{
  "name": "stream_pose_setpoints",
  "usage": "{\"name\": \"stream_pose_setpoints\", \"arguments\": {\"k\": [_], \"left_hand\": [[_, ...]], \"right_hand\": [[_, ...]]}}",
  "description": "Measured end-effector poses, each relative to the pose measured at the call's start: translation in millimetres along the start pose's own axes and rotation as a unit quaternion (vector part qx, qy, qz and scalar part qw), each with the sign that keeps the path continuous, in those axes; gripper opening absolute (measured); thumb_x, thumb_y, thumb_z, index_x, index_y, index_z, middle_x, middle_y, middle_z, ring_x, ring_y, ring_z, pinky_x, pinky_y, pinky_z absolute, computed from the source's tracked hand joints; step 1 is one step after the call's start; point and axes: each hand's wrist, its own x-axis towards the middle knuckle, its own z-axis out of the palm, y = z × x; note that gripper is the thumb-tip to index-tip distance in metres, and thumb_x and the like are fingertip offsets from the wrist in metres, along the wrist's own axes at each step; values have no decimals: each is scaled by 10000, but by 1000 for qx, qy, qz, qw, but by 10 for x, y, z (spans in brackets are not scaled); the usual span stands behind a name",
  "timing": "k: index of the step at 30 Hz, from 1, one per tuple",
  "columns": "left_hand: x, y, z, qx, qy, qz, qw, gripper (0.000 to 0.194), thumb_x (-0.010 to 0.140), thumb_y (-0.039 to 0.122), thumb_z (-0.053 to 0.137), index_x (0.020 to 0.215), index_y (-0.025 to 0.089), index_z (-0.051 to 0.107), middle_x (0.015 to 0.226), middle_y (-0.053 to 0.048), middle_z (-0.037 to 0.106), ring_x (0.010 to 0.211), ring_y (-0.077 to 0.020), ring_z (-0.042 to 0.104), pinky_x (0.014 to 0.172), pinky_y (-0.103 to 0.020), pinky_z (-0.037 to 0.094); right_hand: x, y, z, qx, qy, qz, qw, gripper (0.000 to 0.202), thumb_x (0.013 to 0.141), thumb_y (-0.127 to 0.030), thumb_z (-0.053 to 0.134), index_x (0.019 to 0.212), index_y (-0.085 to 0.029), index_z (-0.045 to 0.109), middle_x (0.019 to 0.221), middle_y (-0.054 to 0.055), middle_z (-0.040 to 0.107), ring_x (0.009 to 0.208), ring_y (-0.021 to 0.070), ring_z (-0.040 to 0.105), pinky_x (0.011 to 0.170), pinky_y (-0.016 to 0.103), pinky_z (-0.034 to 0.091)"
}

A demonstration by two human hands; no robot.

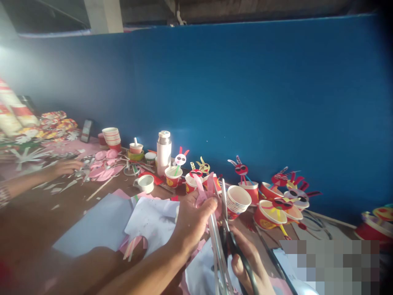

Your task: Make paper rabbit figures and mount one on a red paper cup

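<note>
My left hand is closed, thumb pressed over a pink paper cutout with two upright ears like a rabbit's head. Long pale strips hang down just below this hand; whether it holds them too I cannot tell. Black-handled scissors are in my right hand, their blades pointing up and parted, beside the cutout. My palm and thumb partly hide the pink paper. Under both hands lie white and pink paper sheets.
Paper cups with rabbit figures stand along the blue wall. Nearby are stacked cups, a white thermos and a white mug. At left, another person's hand reaches toward pink cutouts and scraps.
</note>
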Motion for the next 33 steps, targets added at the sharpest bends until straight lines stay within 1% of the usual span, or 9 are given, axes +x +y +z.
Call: {"name": "stream_pose_setpoints", "arguments": {"k": [2,4,6,10,14,19,24,28,33], "left_hand": [[4,-5,-12,10,0,2,1000,110,754,233,575,736,144,638,616,6,563,555,-98,486,563,-211,398],[9,-1,-19,19,0,1,1000,129,755,263,590,725,144,631,596,13,546,534,-97,474,537,-208,387],[15,5,-23,19,-4,-4,1000,130,751,271,593,725,147,624,582,20,533,514,-98,465,513,-207,378],[36,-7,-40,15,-9,-5,1000,113,752,260,584,742,152,616,581,25,526,504,-98,461,520,-215,387],[57,-33,-62,20,-14,-8,1000,145,751,285,592,694,153,586,534,39,463,479,-98,432,500,-222,379],[52,-23,-66,25,-20,-10,999,124,748,268,586,737,146,604,577,13,521,520,-119,482,519,-244,409],[55,-38,-71,28,-12,-21,999,121,736,261,583,695,147,578,540,33,453,478,-120,470,466,-245,407],[59,-37,-63,24,-13,-26,999,138,734,279,586,679,154,564,534,33,462,452,-120,465,443,-254,420],[60,-39,-66,24,-12,-18,999,129,732,271,591,678,157,567,529,35,462,473,-130,499,453,-245,416]], "right_hand": [[-5,-11,-4,-12,6,2,1000,627,740,-716,443,1070,-219,635,666,47,643,579,215,594,531,274,512],[-9,-15,-4,-11,7,7,1000,626,737,-718,442,1066,-222,636,659,47,640,567,216,590,514,273,512],[-13,-20,-4,0,-1,19,1000,620,728,-721,447,1064,-235,637,649,45,635,553,217,586,500,276,513],[-21,-43,-12,26,-21,46,998,597,715,-725,452,1048,-266,641,624,45,619,534,227,577,495,302,522],[-24,-56,-22,48,-31,63,996,591,705,-724,465,1036,-265,638,615,53,608,523,226,562,490,318,533],[-22,-13,3,92,-28,80,992,605,671,-727,519,1002,-234,635,624,44,579,523,195,531,476,297,515],[-14,19,36,168,-39,95,980,579,662,-711,558,951,-212,610,578,-13,481,495,134,433,454,245,454],[-13,29,18,173,-54,113,977,561,657,-683,600,948,-203,592,622,-6,506,509,125,443,476,236,440],[-11,92,-10,181,-63,114,975,554,677,-656,609,960,-181,568,606,-16,499,498,108,430,481,228,420]]}}
